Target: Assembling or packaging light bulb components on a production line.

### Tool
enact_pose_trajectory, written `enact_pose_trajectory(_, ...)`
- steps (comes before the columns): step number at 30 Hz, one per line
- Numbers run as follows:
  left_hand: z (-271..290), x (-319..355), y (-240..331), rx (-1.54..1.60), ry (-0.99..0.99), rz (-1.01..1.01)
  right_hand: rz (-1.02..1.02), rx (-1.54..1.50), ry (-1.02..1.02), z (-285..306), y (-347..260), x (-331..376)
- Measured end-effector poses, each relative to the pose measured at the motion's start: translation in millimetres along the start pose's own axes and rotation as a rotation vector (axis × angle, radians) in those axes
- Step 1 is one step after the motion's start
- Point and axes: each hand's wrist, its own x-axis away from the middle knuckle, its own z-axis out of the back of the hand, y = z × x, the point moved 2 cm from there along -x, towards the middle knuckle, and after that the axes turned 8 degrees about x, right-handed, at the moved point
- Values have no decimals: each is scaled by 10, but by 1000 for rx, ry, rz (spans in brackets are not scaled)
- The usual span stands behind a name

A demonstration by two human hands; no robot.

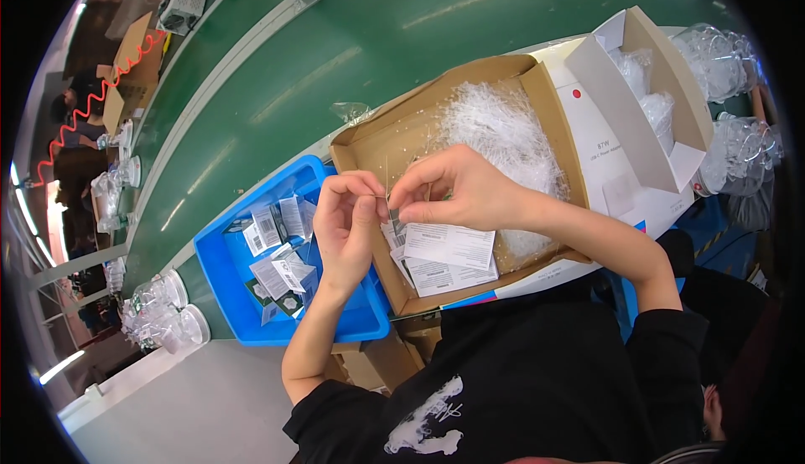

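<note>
My left hand (348, 217) and my right hand (453, 186) meet over the left part of a shallow cardboard tray (369, 158). Both are closed in a fingertip pinch on a thin clear strand (386, 169), which sticks up between them. Its ends are hidden by my fingers. Just below my right hand lie several white printed cards (453, 264), partly overlapping. A tangled heap of clear plastic strands (503, 124) fills the tray's right side. To the left, a blue plastic bin (220, 284) holds several printed cards (285, 275), some dark green and white.
A white carton (608, 150) and an open box with clear plastic bags (658, 112) stand at the right. Clear plastic jars (172, 313) sit left of the bin, and more bagged clear containers (713, 62) at the far right. The green work surface (335, 70) stretches behind.
</note>
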Motion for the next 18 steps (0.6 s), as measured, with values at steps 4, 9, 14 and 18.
enact_pose_trajectory(4, 27, -6, -5, 34, -2, 26, 41, 101, -3, -5, -74, 10)
enact_pose_trajectory(9, 36, -5, 14, 62, 37, 45, 134, 207, -13, 10, -93, 0)
enact_pose_trajectory(14, 23, -23, 17, 46, 95, 76, 158, 269, 13, 8, -21, -39)
enact_pose_trajectory(18, 3, -26, 13, -14, 102, 96, 112, 272, -3, -8, -15, -19)
